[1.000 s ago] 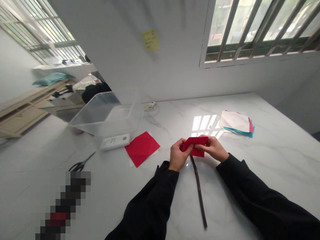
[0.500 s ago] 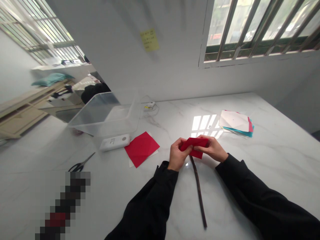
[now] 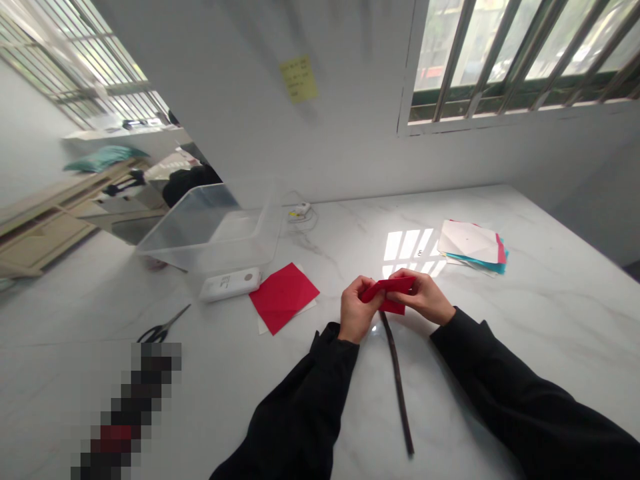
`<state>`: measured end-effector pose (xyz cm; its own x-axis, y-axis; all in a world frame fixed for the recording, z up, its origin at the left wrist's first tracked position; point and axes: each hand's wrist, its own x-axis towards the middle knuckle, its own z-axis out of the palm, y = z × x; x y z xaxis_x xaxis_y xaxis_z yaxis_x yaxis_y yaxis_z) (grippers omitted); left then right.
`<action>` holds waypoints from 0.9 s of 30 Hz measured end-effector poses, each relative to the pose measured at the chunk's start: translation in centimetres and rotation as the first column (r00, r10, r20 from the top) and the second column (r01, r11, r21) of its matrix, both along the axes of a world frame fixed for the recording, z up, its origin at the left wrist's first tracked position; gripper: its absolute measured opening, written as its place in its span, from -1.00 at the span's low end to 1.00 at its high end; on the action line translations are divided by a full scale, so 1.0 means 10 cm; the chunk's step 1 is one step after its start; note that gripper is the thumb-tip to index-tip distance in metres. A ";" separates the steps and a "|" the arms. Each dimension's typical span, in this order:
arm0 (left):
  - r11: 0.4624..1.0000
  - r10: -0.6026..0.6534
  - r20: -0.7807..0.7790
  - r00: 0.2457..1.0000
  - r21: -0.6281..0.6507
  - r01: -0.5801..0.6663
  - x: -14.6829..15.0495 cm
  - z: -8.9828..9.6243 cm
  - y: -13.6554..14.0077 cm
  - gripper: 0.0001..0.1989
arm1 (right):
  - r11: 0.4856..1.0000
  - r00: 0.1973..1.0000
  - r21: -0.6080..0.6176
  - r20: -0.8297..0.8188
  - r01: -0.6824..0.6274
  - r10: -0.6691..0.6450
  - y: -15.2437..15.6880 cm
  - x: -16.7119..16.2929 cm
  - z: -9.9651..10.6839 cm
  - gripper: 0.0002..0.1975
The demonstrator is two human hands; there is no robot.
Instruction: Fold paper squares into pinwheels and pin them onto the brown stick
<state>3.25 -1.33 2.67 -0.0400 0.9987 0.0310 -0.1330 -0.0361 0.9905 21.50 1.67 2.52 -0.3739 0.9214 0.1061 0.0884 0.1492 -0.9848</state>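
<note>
A piece of red paper [image 3: 395, 307], partly folded, is held up between my two hands. My left hand [image 3: 356, 308] pinches its left part, thumb in front. My right hand [image 3: 425, 298] grips the right part, with thumb and fingers closed on the upper edge. Below them a dark brown stick [image 3: 397, 383] lies lengthwise on the table, its far end just under the paper. To the left of my hands, a flat red square sheet [image 3: 284, 298] with fold creases rests on a white sheet [image 3: 263, 327]. Parts of the held paper are covered by my fingers.
Black-handled scissors [image 3: 163, 327] lie at the left, near a white power bank [image 3: 230, 285] touching the red sheet. Behind stands a clear plastic bin [image 3: 210, 233]. A stack of coloured papers [image 3: 473, 243] lies at the back right. A yellow note [image 3: 299, 80] sticks to the wall.
The upper part of the red paper has tilted down slightly between my fingers, so its top edge looks lower. My hands have shifted only a little; everything else stays put.
</note>
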 end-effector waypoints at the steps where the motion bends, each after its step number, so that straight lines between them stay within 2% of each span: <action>1: 1.000 -0.002 0.004 1.000 0.000 0.002 0.00 0.00 0.00 -0.68 | 1.000 1.000 0.003 0.004 0.009 -0.009 0.00 0.00 0.00 -0.66; 7: 1.000 -0.019 0.046 0.999 -0.007 0.019 -0.01 0.00 0.00 -0.70 | 0.999 0.999 0.021 -0.013 0.045 -0.045 0.01 -0.01 -0.03 -0.54; 12: 0.999 0.010 0.105 0.994 -0.042 -0.005 0.00 -0.01 0.02 -0.69 | 0.969 0.976 0.124 -0.075 0.213 -0.205 -0.03 -0.08 -0.04 -0.30; 18: 0.997 0.028 0.151 0.988 -0.070 -0.018 0.00 -0.04 0.02 -0.67 | 0.902 0.950 0.298 -0.104 0.312 -0.294 -0.07 -0.12 -0.03 -0.49; 23: 0.997 0.025 0.180 0.983 -0.081 -0.011 0.02 -0.05 0.02 -0.63 | 0.861 0.947 0.400 -0.080 0.315 -0.310 -0.07 -0.10 -0.01 -0.40; 25: 0.997 0.023 0.181 0.983 -0.080 -0.008 0.02 -0.06 0.02 -0.61 | 0.817 0.940 0.486 -0.028 0.310 -0.340 -0.07 -0.08 0.01 -0.49; 27: 0.997 0.015 0.174 0.985 -0.079 -0.001 0.02 -0.06 0.02 -0.60 | 0.783 0.934 0.558 0.042 0.273 -0.355 -0.06 -0.07 0.03 -0.67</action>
<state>3.49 -1.11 2.09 -0.0458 0.9974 -0.0556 -0.3038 0.0391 0.9519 20.83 1.06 2.81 -0.1218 0.8007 0.5866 0.3507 0.5876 -0.7292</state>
